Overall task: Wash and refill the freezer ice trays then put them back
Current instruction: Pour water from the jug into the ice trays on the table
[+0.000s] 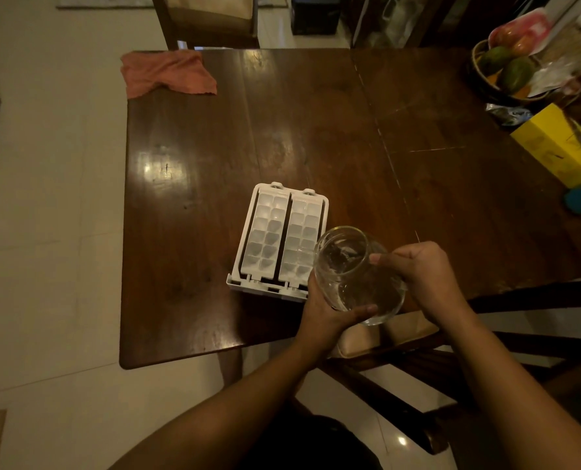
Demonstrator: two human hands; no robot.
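Note:
A white frame holding two white ice trays point(275, 237) side by side lies on the dark wooden table point(316, 130), near its front edge. Both hands hold a clear glass jug point(353, 273) with some water in it, tilted with its mouth over the right tray's near end. My left hand point(326, 313) cups the jug from below. My right hand point(424, 273) grips its right side.
A pink cloth point(167, 72) lies on the table's far left corner. A fruit basket point(506, 69), a yellow box point(560, 144) and other clutter crowd the right side. Wooden chairs stand at the far side point(207, 22) and under my arms point(401, 340). The floor is pale tile.

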